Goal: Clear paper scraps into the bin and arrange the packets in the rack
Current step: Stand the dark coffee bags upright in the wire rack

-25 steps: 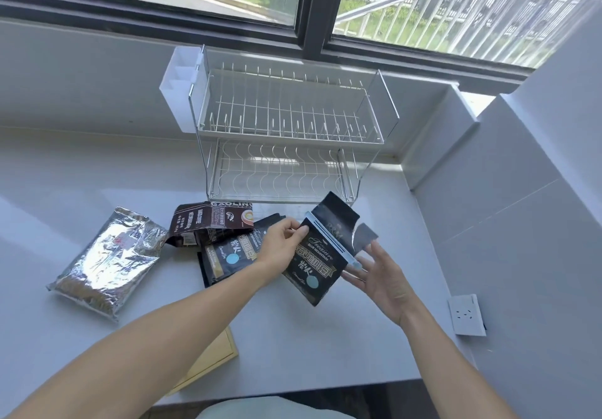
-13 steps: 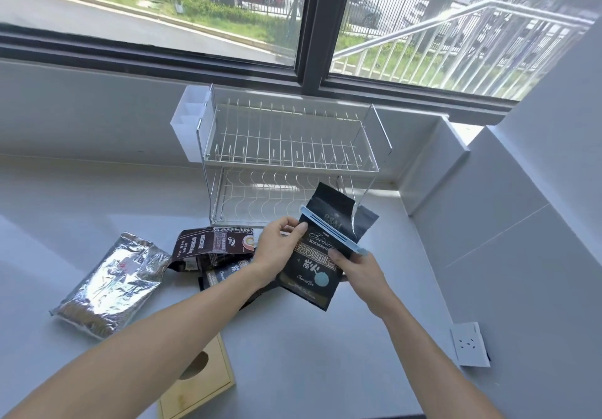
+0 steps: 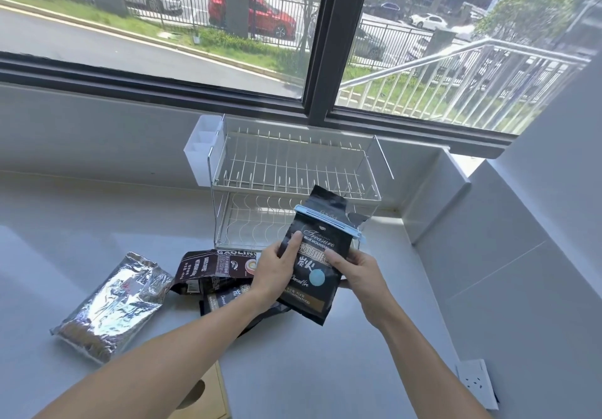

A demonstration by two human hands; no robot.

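Grey counter point(image 3: 97, 223) holds the wire rack point(image 3: 294, 171) under the window; left hand point(image 3: 275, 272) and right hand point(image 3: 356, 272) both grasp the clipped black packet point(image 3: 317, 255) upright, probably to slot it between the wires.

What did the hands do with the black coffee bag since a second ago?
The right hand, open beside the black bag before, now grips its right edge. The left hand shifted lower down its left side, still holding. The silver packet and rack stayed put.
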